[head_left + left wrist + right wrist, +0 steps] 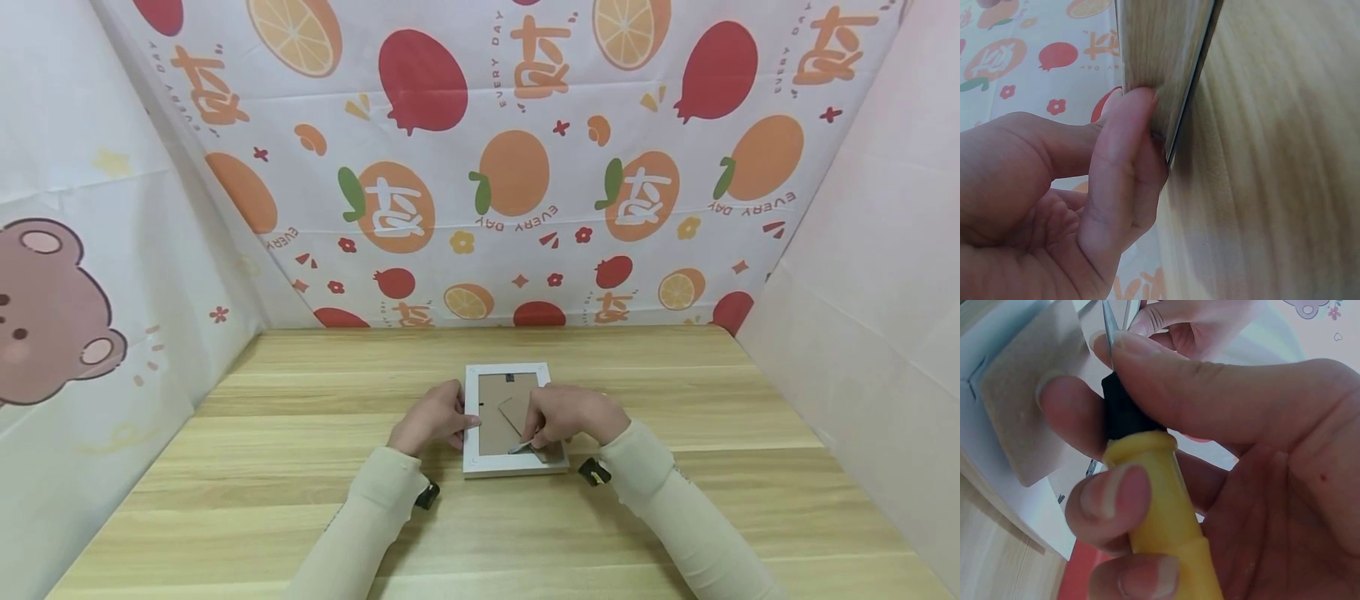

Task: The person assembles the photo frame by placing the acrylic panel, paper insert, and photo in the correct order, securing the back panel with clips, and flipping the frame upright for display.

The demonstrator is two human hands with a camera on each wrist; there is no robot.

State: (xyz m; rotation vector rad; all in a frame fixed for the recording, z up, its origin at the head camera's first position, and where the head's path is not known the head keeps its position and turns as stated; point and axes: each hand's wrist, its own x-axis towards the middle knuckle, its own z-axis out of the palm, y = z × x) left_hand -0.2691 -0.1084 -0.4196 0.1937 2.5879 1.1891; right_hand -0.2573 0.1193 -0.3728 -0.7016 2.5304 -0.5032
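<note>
A white picture frame (471, 462) lies back side up on the table, its brown backing board (491, 429) showing. A brown stand leg (513, 410) slants across that board, partly behind the right hand. My left hand (435, 419) grips the frame's left side, thumb on the rim; in the left wrist view its fingers (1124, 144) press the frame's edge. My right hand (570, 412) holds a screwdriver with a yellow handle (1160, 494) and black collar (1125, 409). The metal shaft (519, 448) points to the lower inner edge of the frame; whether its tip touches is unclear.
The wood-grain table (315, 400) extends around the frame. A fruit-print cloth (465, 192) hangs behind it, with white cloths on the left (180, 275) and right (847, 292). Small metal fittings, including a black hanger (510, 377), sit on the backing.
</note>
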